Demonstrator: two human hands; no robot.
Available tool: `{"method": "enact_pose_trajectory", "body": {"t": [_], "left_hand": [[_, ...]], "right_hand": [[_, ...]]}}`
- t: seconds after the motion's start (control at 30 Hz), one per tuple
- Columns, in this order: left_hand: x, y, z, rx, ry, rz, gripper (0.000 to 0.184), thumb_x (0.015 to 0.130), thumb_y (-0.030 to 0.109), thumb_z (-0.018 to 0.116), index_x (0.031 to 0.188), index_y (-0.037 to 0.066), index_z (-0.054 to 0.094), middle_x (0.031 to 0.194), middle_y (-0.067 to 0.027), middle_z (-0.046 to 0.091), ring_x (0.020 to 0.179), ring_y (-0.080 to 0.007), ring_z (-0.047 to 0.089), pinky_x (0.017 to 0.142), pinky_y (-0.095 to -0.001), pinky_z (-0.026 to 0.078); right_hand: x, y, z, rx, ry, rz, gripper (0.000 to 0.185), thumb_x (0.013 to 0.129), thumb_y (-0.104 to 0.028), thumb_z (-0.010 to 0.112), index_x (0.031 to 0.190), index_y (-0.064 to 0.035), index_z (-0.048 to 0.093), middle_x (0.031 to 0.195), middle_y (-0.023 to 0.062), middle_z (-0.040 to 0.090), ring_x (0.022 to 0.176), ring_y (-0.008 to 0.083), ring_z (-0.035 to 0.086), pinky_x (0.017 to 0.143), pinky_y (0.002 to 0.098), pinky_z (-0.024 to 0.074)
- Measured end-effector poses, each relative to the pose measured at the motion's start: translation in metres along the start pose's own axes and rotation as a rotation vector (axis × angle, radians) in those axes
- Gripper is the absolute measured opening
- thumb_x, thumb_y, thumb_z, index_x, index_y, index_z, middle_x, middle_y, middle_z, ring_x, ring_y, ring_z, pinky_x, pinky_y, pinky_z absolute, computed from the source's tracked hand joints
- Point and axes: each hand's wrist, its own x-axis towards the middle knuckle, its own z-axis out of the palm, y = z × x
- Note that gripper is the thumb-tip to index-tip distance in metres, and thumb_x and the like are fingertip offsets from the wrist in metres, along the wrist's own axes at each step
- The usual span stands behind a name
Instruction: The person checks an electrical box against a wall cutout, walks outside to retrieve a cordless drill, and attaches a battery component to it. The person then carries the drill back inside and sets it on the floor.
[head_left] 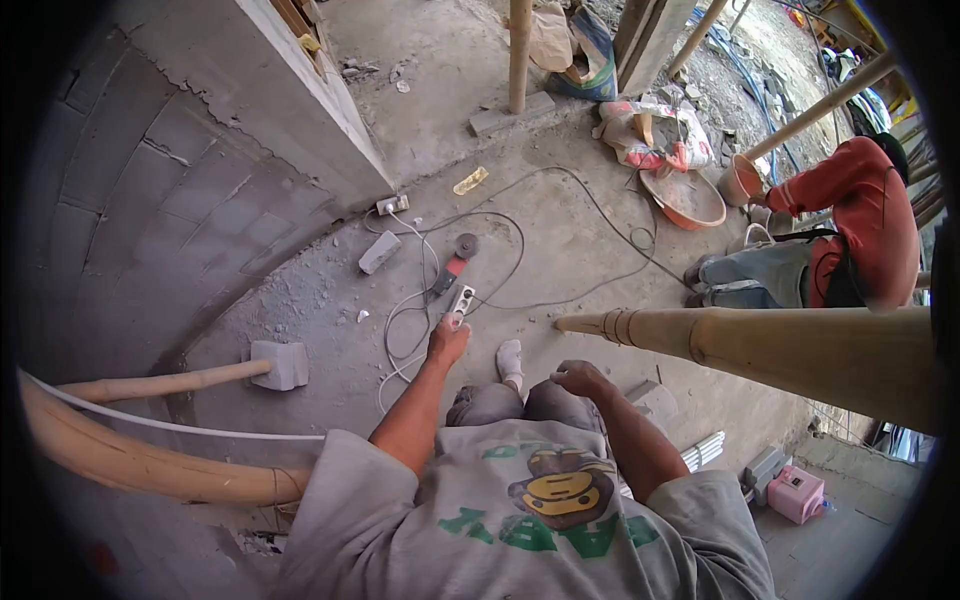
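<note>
My left hand (448, 340) is closed around the near end of a white power strip (463, 299), holding it in front of my knees. Just beyond the strip, an angle grinder (455, 268) with a red-and-dark body and a round disc lies on the concrete floor. My right hand (584, 380) is by my right knee with its fingers curled; whatever is in them, if anything, is hidden. Grey and black cables (520, 240) loop across the floor around the strip and grinder. A small white socket box (392, 204) sits against the wall's corner.
A bamboo pole (760, 350) juts in from the right; another (160, 440) crosses the left. Concrete blocks (380, 252) lie about. At right, a person in red (860, 220) bends near an orange basin (685, 200) and a bucket (740, 180). A pink box (797, 493) stands lower right.
</note>
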Motion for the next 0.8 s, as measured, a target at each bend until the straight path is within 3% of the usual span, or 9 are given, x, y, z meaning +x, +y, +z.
{"method": "enact_pose_trajectory", "body": {"t": [0.13,0.23,0.37,0.43,0.57,0.63,0.7,0.8], "left_hand": [[-0.032,0.112,-0.078,-0.331,0.097,0.022,0.044,0.084,0.021,0.058,0.119,-0.004,0.05,0.094,-0.0164,0.065,0.083,-0.0191,0.065,0.076,-0.0292,0.051],[-0.035,0.11,-0.106,-0.45,0.118,-0.012,0.041,0.09,0.019,0.053,0.124,-0.001,0.046,0.1,-0.0171,0.064,0.09,-0.0217,0.064,0.081,-0.0321,0.05],[-0.056,0.079,-0.109,-0.493,0.183,-0.179,0.038,0.089,0.019,0.055,0.117,-0.006,0.051,0.093,-0.0162,0.065,0.083,-0.0217,0.065,0.076,-0.0302,0.051],[-0.058,0.061,-0.103,-0.483,0.174,-0.294,0.036,0.089,0.02,0.056,0.115,-0.005,0.053,0.092,-0.0156,0.066,0.082,-0.0209,0.065,0.075,-0.0293,0.051],[-0.032,0.05,-0.091,-0.428,0.107,-0.446,0.033,0.088,0.022,0.057,0.111,-0.003,0.056,0.088,-0.0131,0.067,0.075,-0.0178,0.066,0.068,-0.0283,0.051],[0.006,0.067,-0.094,-0.41,0.072,-0.426,0.033,0.088,0.022,0.059,0.109,-0.002,0.058,0.086,-0.0115,0.067,0.072,-0.016,0.065,0.066,-0.0281,0.051],[0.054,0.087,-0.102,-0.361,0.065,-0.371,0.032,0.087,0.023,0.059,0.108,-0.001,0.059,0.085,-0.0101,0.067,0.069,-0.0146,0.064,0.064,-0.0279,0.051],[0.129,0.138,-0.128,-0.234,0.058,-0.252,0.032,0.087,0.025,0.06,0.107,0.0,0.059,0.084,-0.0082,0.067,0.068,-0.0132,0.064,0.063,-0.0271,0.05]], "right_hand": [[0.08,-0.092,-0.041,-0.118,0.075,-0.065,0.042,0.081,-0.035,0.053,0.101,0.0,0.065,0.103,0.0245,0.063,0.101,0.0387,0.06,0.088,0.0435,0.0468],[0.13,-0.117,-0.078,0.057,0.121,-0.06,0.041,0.081,-0.033,0.052,0.101,0.0002,0.065,0.105,0.0255,0.062,0.103,0.0386,0.059,0.088,0.0434,0.0469],[0.19,-0.071,-0.122,-0.138,0.174,0.114,0.041,0.079,-0.033,0.051,0.097,0.0001,0.068,0.104,0.0258,0.063,0.102,0.0372,0.06,0.086,0.0426,0.0477],[0.213,-0.029,-0.132,-0.156,0.225,0.193,0.038,0.079,-0.032,0.051,0.091,-0.0002,0.069,0.097,0.0235,0.065,0.092,0.0361,0.064,0.081,0.0417,0.0499],[0.239,0.033,-0.141,-0.173,0.051,0.309,0.032,0.079,-0.03,0.05,0.075,-0.0046,0.068,0.077,0.0124,0.069,0.062,0.0246,0.066,0.065,0.0366,0.053],[0.262,0.074,-0.126,-0.389,-0.054,0.152,0.031,0.082,-0.027,0.046,0.074,-0.0047,0.066,0.07,0.0088,0.068,0.057,0.0191,0.064,0.058,0.0327,0.053],[0.269,0.068,-0.135,-0.075,-0.084,0.351,0.03,0.083,-0.028,0.047,0.08,-0.0049,0.066,0.071,0.0088,0.068,0.056,0.0193,0.064,0.055,0.032,0.0525],[0.288,0.045,-0.167,-0.064,-0.254,0.407,0.03,0.083,-0.03,0.052,0.084,-0.0036,0.067,0.071,0.01,0.067,0.057,0.0187,0.064,0.054,0.0318,0.0522]]}}
